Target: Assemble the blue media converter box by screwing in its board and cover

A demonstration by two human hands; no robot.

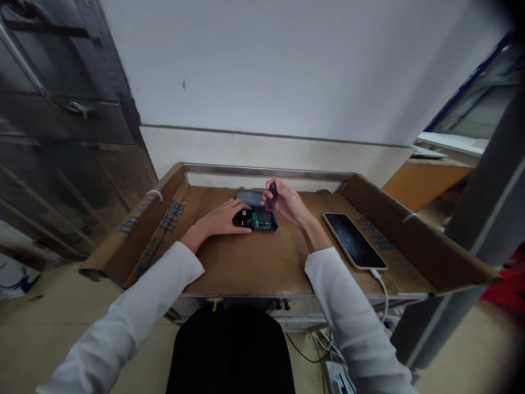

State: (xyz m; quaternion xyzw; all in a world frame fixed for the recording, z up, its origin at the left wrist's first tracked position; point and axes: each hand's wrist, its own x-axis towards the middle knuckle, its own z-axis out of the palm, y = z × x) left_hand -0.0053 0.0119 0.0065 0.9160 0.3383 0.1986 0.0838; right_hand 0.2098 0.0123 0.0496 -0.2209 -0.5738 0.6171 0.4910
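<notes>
A small dark box with a green circuit board (258, 218) inside lies on the brown cardboard-covered table (254, 262). My left hand (223, 219) rests flat against the box's left side, fingers stretched over its edge. My right hand (287, 203) is closed round a dark-handled screwdriver (271, 198), held upright with its tip down on the board's right part.
A black phone (354, 239) lies on the table at the right with a white cable (382, 290) running off the front edge. Cardboard flaps (135, 230) rise along both sides. A white wall is behind, a metal door at the left, cables on the floor.
</notes>
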